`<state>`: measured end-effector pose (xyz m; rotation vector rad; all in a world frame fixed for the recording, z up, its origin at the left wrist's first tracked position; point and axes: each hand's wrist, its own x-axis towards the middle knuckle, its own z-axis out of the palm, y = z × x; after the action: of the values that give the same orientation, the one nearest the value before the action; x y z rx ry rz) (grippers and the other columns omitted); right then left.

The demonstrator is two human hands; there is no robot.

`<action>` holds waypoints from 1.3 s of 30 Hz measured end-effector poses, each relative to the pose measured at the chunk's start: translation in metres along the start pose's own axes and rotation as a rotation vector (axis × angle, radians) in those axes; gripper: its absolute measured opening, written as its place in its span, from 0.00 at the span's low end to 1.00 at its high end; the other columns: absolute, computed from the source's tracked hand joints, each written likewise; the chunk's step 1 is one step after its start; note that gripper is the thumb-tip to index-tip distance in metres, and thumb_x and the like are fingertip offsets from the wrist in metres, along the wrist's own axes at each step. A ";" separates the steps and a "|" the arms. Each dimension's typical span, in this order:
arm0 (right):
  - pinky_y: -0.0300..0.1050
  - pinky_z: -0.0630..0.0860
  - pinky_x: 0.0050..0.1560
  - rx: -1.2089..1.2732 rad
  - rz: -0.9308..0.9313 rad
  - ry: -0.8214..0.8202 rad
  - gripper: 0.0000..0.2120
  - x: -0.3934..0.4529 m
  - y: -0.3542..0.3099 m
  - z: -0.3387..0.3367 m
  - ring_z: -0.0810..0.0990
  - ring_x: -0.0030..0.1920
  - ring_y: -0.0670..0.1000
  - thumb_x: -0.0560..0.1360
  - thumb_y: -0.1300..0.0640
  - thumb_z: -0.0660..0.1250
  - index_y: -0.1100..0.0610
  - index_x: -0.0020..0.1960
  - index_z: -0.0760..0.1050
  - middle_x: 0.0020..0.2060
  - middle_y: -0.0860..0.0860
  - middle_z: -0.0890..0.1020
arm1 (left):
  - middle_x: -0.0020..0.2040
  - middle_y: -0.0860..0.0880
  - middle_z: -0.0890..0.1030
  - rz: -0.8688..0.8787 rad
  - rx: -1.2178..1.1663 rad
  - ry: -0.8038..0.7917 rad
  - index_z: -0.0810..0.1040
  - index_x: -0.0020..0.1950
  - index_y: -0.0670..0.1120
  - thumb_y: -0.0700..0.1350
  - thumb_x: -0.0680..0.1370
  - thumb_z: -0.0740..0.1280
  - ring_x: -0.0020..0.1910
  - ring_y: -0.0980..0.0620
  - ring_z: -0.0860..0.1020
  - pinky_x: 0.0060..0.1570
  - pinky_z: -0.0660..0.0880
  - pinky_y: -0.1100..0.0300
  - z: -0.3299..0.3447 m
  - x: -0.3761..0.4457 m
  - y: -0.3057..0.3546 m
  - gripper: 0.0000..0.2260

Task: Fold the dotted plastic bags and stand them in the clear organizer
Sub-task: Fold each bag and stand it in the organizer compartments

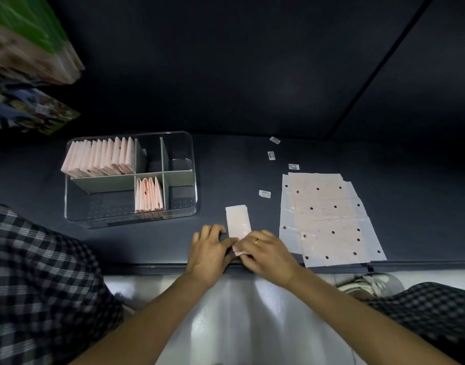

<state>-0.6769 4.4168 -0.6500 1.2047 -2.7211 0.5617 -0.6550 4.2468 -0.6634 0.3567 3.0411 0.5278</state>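
Pink strip: a pale pink folded bag (238,221) lies on the dark table (252,167), a narrow strip near the front edge, between the organizer and the flat stack.
Long axis: it runs away from the person, far end tipped slightly left; the near end is lifted and curled under the fingers.
Left hand (209,248): fingers bent, thumb and fingertips touching the strip's near left edge, pinching it.
Right hand (265,250): a ring on one finger; fingers curled over the near end, grasping the fold.
Clear organizer (189,206): sits left of the hands, grey dividers inside.
Back-left compartment: a full row of folded pink bags (100,156) standing on edge, leaning left.
Front-middle compartment: a few more folded bags (148,194) upright.
Unfolded bags (328,217): a fanned stack of dotted sheets lying flat, right of the hands.
Small labels (264,193): scattered on the table beyond the stack.
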 end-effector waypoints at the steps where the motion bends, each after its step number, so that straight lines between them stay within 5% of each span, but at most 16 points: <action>1: 0.40 0.70 0.42 0.049 0.033 0.002 0.06 0.001 -0.007 0.003 0.80 0.41 0.48 0.71 0.56 0.64 0.54 0.42 0.80 0.37 0.46 0.83 | 0.46 0.47 0.78 -0.017 -0.027 0.034 0.84 0.46 0.55 0.45 0.65 0.78 0.45 0.42 0.77 0.40 0.71 0.51 0.001 -0.003 -0.001 0.12; 6: 0.39 0.70 0.49 0.313 0.402 -0.085 0.11 -0.005 -0.005 0.009 0.76 0.49 0.47 0.71 0.53 0.71 0.55 0.52 0.79 0.45 0.48 0.81 | 0.49 0.51 0.75 -0.169 -0.185 0.008 0.82 0.55 0.60 0.45 0.76 0.68 0.52 0.47 0.69 0.45 0.60 0.59 0.008 -0.006 -0.010 0.12; 11: 0.40 0.68 0.39 0.457 0.831 -0.089 0.08 0.002 0.006 0.011 0.74 0.37 0.48 0.73 0.54 0.71 0.60 0.45 0.80 0.37 0.51 0.77 | 0.49 0.52 0.74 -0.356 -0.296 0.016 0.83 0.51 0.56 0.56 0.75 0.68 0.53 0.49 0.68 0.45 0.57 0.60 0.012 0.007 -0.013 0.09; 18: 0.38 0.69 0.43 0.632 1.184 -0.057 0.07 0.022 0.015 0.018 0.77 0.41 0.49 0.71 0.58 0.72 0.61 0.45 0.79 0.40 0.52 0.81 | 0.52 0.51 0.73 -0.445 -0.299 -0.049 0.81 0.50 0.54 0.56 0.76 0.67 0.56 0.49 0.67 0.49 0.58 0.59 0.013 0.026 -0.007 0.09; 20: 0.39 0.69 0.43 0.632 1.229 -0.097 0.06 0.026 0.017 0.017 0.77 0.42 0.50 0.71 0.58 0.73 0.60 0.43 0.78 0.40 0.52 0.80 | 0.54 0.50 0.74 -0.425 -0.251 -0.019 0.77 0.55 0.52 0.55 0.76 0.66 0.57 0.48 0.68 0.52 0.61 0.57 0.012 0.024 -0.004 0.11; 23: 0.39 0.68 0.43 0.641 1.273 -0.124 0.10 0.031 0.019 0.016 0.76 0.41 0.51 0.70 0.59 0.73 0.56 0.34 0.73 0.37 0.52 0.79 | 0.61 0.46 0.75 -0.138 -0.173 0.083 0.75 0.62 0.46 0.50 0.76 0.68 0.61 0.43 0.71 0.59 0.66 0.52 0.011 0.014 -0.001 0.16; 24: 0.38 0.68 0.42 0.641 1.285 -0.131 0.12 0.032 0.020 0.016 0.75 0.41 0.51 0.70 0.59 0.73 0.55 0.32 0.72 0.36 0.51 0.78 | 0.66 0.44 0.73 -0.014 -0.150 0.050 0.73 0.66 0.44 0.49 0.77 0.67 0.66 0.42 0.70 0.66 0.64 0.49 0.013 0.009 -0.001 0.19; 26: 0.38 0.68 0.40 0.643 1.306 -0.146 0.12 0.033 0.020 0.015 0.75 0.40 0.51 0.70 0.59 0.73 0.55 0.32 0.72 0.34 0.51 0.77 | 0.77 0.46 0.57 0.144 -0.034 -0.117 0.59 0.75 0.43 0.53 0.80 0.61 0.76 0.47 0.54 0.75 0.42 0.52 0.017 0.001 -0.002 0.27; 29: 0.38 0.69 0.43 0.666 1.318 -0.139 0.10 0.034 0.021 0.014 0.75 0.41 0.51 0.70 0.59 0.73 0.56 0.35 0.73 0.38 0.52 0.78 | 0.78 0.48 0.40 0.172 0.136 -0.268 0.40 0.77 0.45 0.59 0.81 0.50 0.77 0.51 0.39 0.71 0.31 0.56 0.025 -0.004 -0.007 0.32; 33: 0.40 0.70 0.45 0.514 1.269 -0.095 0.08 0.032 0.013 0.015 0.78 0.47 0.53 0.72 0.55 0.71 0.57 0.46 0.74 0.44 0.52 0.81 | 0.78 0.44 0.38 0.221 0.202 -0.321 0.38 0.77 0.51 0.62 0.80 0.48 0.76 0.48 0.38 0.72 0.32 0.54 0.023 -0.002 -0.008 0.32; 35: 0.41 0.69 0.45 0.365 1.181 0.098 0.08 0.031 0.008 0.015 0.77 0.49 0.53 0.75 0.56 0.68 0.59 0.51 0.73 0.47 0.53 0.79 | 0.77 0.43 0.37 0.232 0.215 -0.347 0.38 0.77 0.54 0.64 0.79 0.49 0.76 0.46 0.37 0.72 0.33 0.53 0.023 -0.002 -0.008 0.32; 37: 0.40 0.71 0.46 0.457 1.077 0.254 0.05 0.034 0.006 0.013 0.78 0.48 0.52 0.76 0.60 0.65 0.61 0.50 0.75 0.48 0.53 0.79 | 0.77 0.42 0.36 0.227 0.203 -0.367 0.38 0.77 0.56 0.65 0.78 0.50 0.76 0.46 0.36 0.72 0.33 0.54 0.022 -0.003 -0.006 0.33; 39: 0.39 0.74 0.51 0.740 1.018 0.173 0.07 0.041 0.005 0.011 0.80 0.48 0.50 0.76 0.63 0.63 0.60 0.53 0.77 0.48 0.54 0.82 | 0.76 0.41 0.35 0.225 0.201 -0.379 0.38 0.76 0.58 0.66 0.78 0.50 0.76 0.46 0.35 0.73 0.34 0.53 0.023 -0.003 -0.005 0.33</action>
<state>-0.7078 4.3874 -0.6514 -0.3449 -2.8433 1.7493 -0.6515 4.2491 -0.6868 0.7219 2.7019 0.1365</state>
